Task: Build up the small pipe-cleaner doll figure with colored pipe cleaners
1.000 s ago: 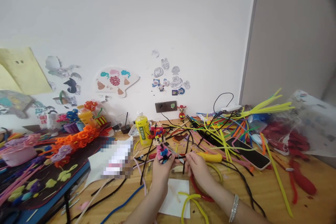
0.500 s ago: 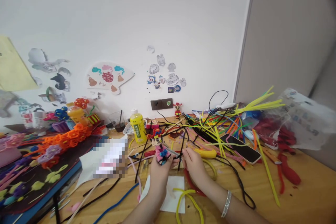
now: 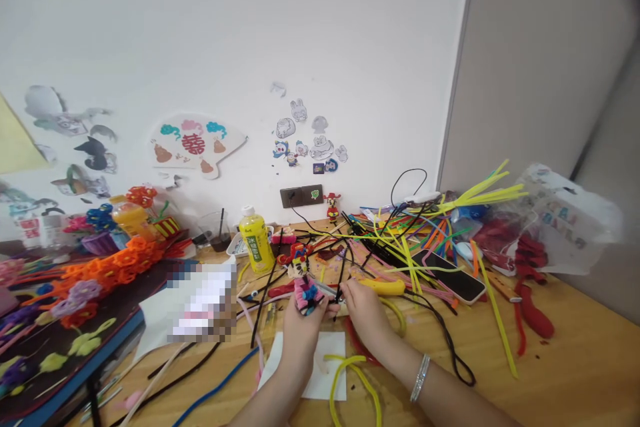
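A small figure (image 3: 305,288) with a pale head, a pink body and blue parts, seemingly made of pipe cleaners, is held upright by my left hand (image 3: 301,337), whose fingers are closed around its lower part. My right hand (image 3: 367,313) is just to its right, thumb and fingers pinched together on a thin black pipe cleaner (image 3: 341,281) that stands nearly upright beside the figure. The exact grip point is partly hidden by the fingers. Beneath both hands lie a white paper sheet (image 3: 327,373) and a bent yellow pipe cleaner (image 3: 370,387).
A yellow bottle (image 3: 257,240) stands behind the hands, left of a small red-hatted figure (image 3: 332,208). To the right lie a yellow-handled tool (image 3: 384,287), a phone (image 3: 453,277) and heaped pipe cleaners (image 3: 410,247). Orange pipe-cleaner flowers (image 3: 110,270) fill the left.
The view has turned slightly right, so everything sits further left. Both hands keep their hold, and the figure's face shows a little more clearly.
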A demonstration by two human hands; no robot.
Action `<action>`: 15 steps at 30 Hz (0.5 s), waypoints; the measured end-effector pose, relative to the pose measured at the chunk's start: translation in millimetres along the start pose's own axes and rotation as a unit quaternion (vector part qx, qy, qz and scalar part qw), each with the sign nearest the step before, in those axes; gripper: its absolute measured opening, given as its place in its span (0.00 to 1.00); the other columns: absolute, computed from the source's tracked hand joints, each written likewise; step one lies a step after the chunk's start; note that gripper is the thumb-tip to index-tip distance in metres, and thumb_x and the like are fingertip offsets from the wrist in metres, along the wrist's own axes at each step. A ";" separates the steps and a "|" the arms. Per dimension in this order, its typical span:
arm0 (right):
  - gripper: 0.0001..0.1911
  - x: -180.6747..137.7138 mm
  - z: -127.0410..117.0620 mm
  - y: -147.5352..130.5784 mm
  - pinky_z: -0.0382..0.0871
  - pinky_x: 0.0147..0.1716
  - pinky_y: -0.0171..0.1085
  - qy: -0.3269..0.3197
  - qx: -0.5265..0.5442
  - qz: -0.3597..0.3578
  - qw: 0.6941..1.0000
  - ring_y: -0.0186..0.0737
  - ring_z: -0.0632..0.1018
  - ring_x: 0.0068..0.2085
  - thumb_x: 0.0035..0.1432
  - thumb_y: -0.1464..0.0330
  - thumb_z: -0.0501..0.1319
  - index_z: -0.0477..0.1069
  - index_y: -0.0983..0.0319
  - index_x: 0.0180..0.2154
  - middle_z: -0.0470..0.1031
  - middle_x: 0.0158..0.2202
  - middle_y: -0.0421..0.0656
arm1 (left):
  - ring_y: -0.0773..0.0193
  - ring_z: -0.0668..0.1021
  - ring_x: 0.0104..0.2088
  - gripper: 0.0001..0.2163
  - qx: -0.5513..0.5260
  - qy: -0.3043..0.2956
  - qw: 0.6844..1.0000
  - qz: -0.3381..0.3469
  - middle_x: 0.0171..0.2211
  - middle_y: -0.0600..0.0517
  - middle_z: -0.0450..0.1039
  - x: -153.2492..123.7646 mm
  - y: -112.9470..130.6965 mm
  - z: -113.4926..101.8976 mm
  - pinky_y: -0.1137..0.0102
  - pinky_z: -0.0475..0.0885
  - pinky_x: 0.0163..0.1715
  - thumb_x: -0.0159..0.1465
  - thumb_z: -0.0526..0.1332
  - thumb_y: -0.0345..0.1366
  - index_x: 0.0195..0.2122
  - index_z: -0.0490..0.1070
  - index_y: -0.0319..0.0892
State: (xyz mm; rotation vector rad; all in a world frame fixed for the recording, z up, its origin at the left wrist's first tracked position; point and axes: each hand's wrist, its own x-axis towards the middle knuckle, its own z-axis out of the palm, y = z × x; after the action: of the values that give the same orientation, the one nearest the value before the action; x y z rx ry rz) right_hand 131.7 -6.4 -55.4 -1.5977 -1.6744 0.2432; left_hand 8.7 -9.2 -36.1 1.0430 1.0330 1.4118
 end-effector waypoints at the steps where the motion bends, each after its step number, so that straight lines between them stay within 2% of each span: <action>1: 0.16 0.2 -0.7 -0.7 0.54 0.23 0.32 -0.011 -0.019 0.004 1.000 0.37 0.71 0.25 0.62 0.68 0.46 0.66 0.62 0.26 0.72 0.24 0.44 | 0.61 0.77 0.20 0.16 0.002 -0.003 1.000 -0.001 0.22 0.49 0.76 -0.2 0.5 0.2 0.67 0.74 0.25 0.42 0.69 0.40 0.27 0.67 0.38; 4: 0.16 1.5 -2.6 -2.2 0.52 0.23 0.33 -0.024 -0.044 0.003 0.999 0.37 0.71 0.25 0.62 0.68 0.46 0.67 0.62 0.27 0.73 0.23 0.44 | 0.62 0.77 0.20 0.16 -0.001 -0.001 1.000 -0.003 0.22 0.49 0.76 -0.5 2.3 0.5 0.67 0.74 0.25 0.41 0.69 0.40 0.26 0.67 0.38; 10: 0.16 4.0 -7.4 -2.0 0.50 0.23 0.33 -0.015 -0.012 -0.008 1.000 0.35 0.67 0.23 0.61 0.68 0.48 0.66 0.62 0.24 0.69 0.21 0.42 | 0.63 0.76 0.19 0.15 -0.014 -0.007 1.000 -0.019 0.20 0.50 0.75 -3.2 5.9 0.9 0.68 0.74 0.24 0.41 0.69 0.39 0.25 0.67 0.38; 12: 0.15 5.0 -7.8 -1.0 0.49 0.23 0.34 -0.006 0.028 -0.009 1.000 0.34 0.65 0.22 0.60 0.68 0.49 0.64 0.62 0.22 0.66 0.19 0.40 | 0.64 0.76 0.19 0.15 -0.021 -0.004 1.000 -0.022 0.20 0.51 0.75 -3.9 7.8 1.7 0.69 0.74 0.25 0.41 0.69 0.38 0.25 0.67 0.37; 15: 0.16 7.8 -5.7 1.1 0.49 0.23 0.34 0.007 0.183 0.014 0.983 0.33 0.62 0.22 0.57 0.65 0.53 0.59 0.61 0.18 0.61 0.17 0.37 | 0.65 0.76 0.19 0.15 -0.033 0.000 0.999 -0.024 0.19 0.51 0.75 -4.1 10.5 2.6 0.70 0.74 0.24 0.40 0.70 0.38 0.25 0.68 0.37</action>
State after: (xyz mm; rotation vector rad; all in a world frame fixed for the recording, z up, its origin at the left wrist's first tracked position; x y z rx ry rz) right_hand 137.1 -1.2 -49.1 -1.3430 -1.4941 0.5227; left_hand 8.9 -14.0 -25.6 0.9640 0.9984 1.3972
